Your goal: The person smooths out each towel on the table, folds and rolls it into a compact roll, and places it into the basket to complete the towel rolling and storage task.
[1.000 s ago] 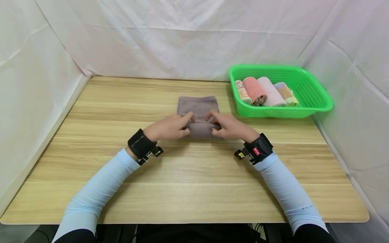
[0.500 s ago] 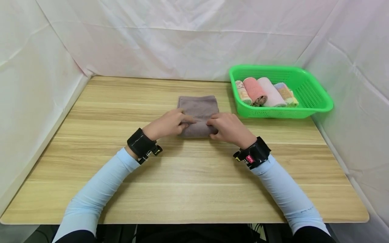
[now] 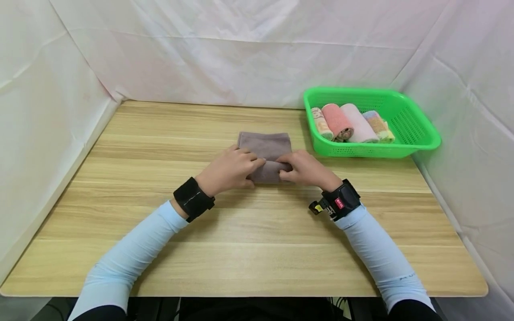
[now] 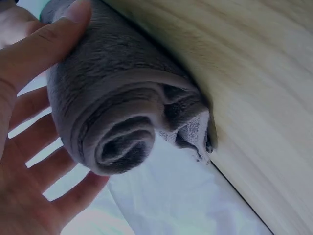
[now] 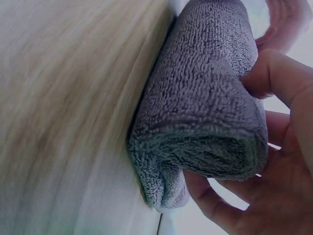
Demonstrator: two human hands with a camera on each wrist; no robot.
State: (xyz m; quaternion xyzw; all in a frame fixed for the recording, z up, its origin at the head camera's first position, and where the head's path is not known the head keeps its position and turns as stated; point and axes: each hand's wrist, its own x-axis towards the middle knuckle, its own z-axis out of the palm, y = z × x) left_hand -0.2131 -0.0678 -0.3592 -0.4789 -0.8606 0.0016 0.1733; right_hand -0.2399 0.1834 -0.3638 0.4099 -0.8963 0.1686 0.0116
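A grey towel (image 3: pixel 265 145) lies on the table, its far part flat and its near part wound into a roll. My left hand (image 3: pixel 232 169) holds the left side of that roll. In the left wrist view the thumb lies against the near side of the towel (image 4: pixel 122 54), fingers behind it, and the coiled end shows. My right hand (image 3: pixel 307 169) grips the roll's right side. The right wrist view has the thumb pressing into the towel (image 5: pixel 200 93) and fingers on the far side, partly hidden by it.
At the back right of the wooden table (image 3: pixel 257 249) stands a green basket (image 3: pixel 425 133). Several rolled towels lie in it, among them a coral one (image 3: pixel 336 119) and a pale pink one (image 3: pixel 358 122). White curtains (image 3: pixel 241 58) enclose the back and sides.
My left hand has turned over the roll, from pointing fingers to fingers draped across it. The right hand has shifted slightly and unbent at the wrist. The towel sits slightly nearer.
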